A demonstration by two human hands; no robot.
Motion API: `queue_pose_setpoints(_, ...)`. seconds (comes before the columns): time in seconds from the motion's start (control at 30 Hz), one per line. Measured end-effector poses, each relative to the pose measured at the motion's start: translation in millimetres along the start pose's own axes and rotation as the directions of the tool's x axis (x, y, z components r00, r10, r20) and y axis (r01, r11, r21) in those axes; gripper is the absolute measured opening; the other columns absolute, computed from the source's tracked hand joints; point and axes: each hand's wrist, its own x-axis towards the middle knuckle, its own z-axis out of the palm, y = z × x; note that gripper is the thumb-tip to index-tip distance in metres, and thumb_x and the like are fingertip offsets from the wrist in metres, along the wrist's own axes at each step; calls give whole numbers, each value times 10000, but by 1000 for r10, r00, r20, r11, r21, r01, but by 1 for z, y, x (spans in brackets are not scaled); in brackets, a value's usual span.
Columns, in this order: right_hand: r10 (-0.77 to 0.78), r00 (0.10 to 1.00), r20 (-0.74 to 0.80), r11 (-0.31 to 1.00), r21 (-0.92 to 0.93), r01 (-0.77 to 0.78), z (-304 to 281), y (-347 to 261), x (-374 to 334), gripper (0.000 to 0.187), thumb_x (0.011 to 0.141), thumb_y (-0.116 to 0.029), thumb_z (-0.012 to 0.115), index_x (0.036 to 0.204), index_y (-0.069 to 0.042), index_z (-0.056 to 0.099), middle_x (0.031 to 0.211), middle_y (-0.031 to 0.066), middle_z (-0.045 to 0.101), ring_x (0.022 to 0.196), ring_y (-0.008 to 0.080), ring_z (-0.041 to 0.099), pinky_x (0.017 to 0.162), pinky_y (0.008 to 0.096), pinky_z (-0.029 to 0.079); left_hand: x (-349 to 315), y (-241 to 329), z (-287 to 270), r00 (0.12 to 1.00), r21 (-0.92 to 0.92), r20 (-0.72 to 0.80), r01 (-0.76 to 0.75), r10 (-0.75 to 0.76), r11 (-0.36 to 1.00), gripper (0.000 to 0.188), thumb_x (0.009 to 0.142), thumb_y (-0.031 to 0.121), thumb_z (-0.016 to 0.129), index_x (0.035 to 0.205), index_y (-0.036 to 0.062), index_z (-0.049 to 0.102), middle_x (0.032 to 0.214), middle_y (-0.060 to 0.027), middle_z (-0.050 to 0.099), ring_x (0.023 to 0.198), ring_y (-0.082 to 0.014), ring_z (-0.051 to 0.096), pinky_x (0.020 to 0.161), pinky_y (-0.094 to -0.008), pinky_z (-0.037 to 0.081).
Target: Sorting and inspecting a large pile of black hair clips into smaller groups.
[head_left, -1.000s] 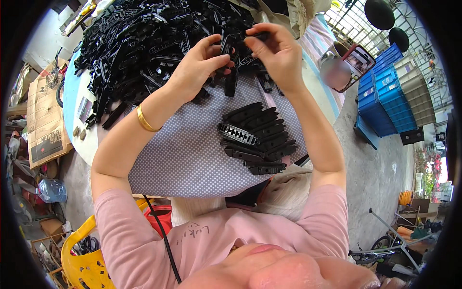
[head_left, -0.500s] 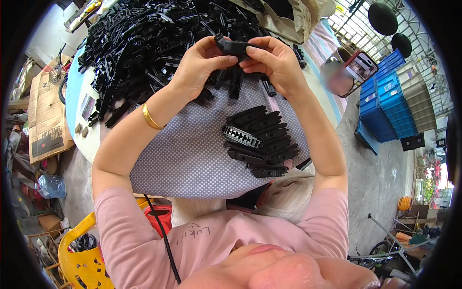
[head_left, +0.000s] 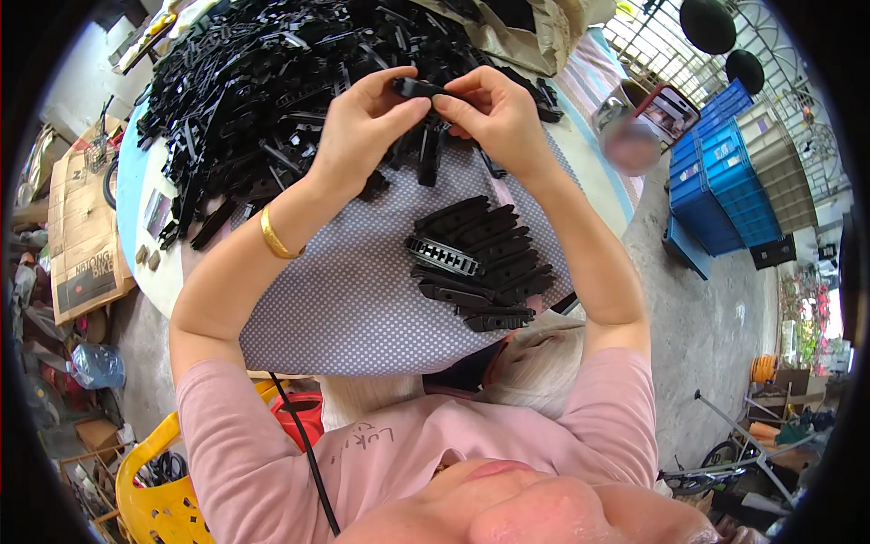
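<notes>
A small elongated black plastic part [head_left: 419, 88] is held up between my two hands over the near edge of a big heap. The fingers and thumb of my left hand [head_left: 361, 131] close on its left end. My right hand [head_left: 500, 122] pinches the other end, and its fingertips partly cover the part. Beneath and behind lies the heap of loose black plastic parts [head_left: 263, 100]. Closer to me, a small group of similar black parts [head_left: 494, 240] lies side by side in overlapping rows. One ribbed part [head_left: 442, 257] in that group shows its slotted, shiny side.
A grey dotted cloth [head_left: 335, 299] covers the near part of the round table. A brown sack [head_left: 544, 36] sits at its far edge. To the right are a phone [head_left: 671, 116] beside a metal pot and stacked blue crates [head_left: 725, 186]. A yellow chair [head_left: 154, 490] stands at lower left.
Between my hands the black part has turned and now shows a narrower side. Both hands have shifted slightly, and the whole view has moved a little.
</notes>
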Motion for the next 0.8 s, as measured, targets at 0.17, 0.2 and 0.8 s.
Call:
queue_pose_setpoints(0.17, -279, 960, 26, 881, -391, 267, -4, 0, -1, 390, 739, -202, 741, 1050, -19, 592, 962, 51, 625, 773, 101, 604, 635, 218, 466, 8, 2, -9, 998, -33, 54, 32, -30, 999, 311, 813, 79, 645, 1094, -34, 572, 893, -64, 647, 825, -96, 610, 764, -204, 490)
queue_pose_setpoints(0.2, -276, 961, 18, 878, -402, 259, -6, 2, 1, 390, 739, -202, 741, 1050, -19, 592, 962, 51, 625, 773, 101, 604, 635, 218, 466, 9, 5, -10, 997, -5, 78, 20, -19, 1000, 297, 815, 71, 641, 1090, -25, 579, 895, -64, 646, 819, -92, 607, 765, -200, 486)
queue_pose_setpoints(0.8, -114, 983, 146, 962, -231, 146, -13, -8, 0, 286, 803, -242, 686, 932, 11, 656, 781, 36, 659, 729, 70, 590, 647, 209, 467, 10, 22, -11, 981, 9, 165, 104, -104, 995, 318, 781, 94, 681, 1061, -17, 578, 903, -59, 631, 840, -95, 597, 763, -209, 480)
